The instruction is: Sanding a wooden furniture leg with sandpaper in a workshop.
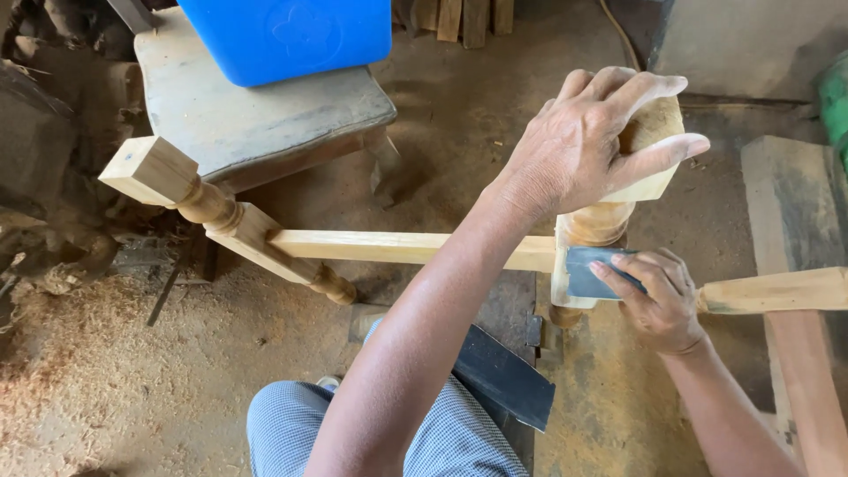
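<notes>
You clamped your left hand [592,146] over the turned leg's [601,221] square top while your right hand [658,300] pressed a dark sandpaper sheet [594,272] against the stiff, probably hefty unfinished frame above the sawdust-strewn floor [132,380].

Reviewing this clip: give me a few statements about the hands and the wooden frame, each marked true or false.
1. The left hand grips the square top of a turned wooden leg. True.
2. The right hand presses a dark sanding sheet against that leg. True.
3. The right hand holds a hammer. False: it holds only the dark sheet.
4. A blue plastic container rests on a worn wooden stool. True.
5. The horizontal rail lies loose on the floor. False: it spans between the two legs.
</notes>
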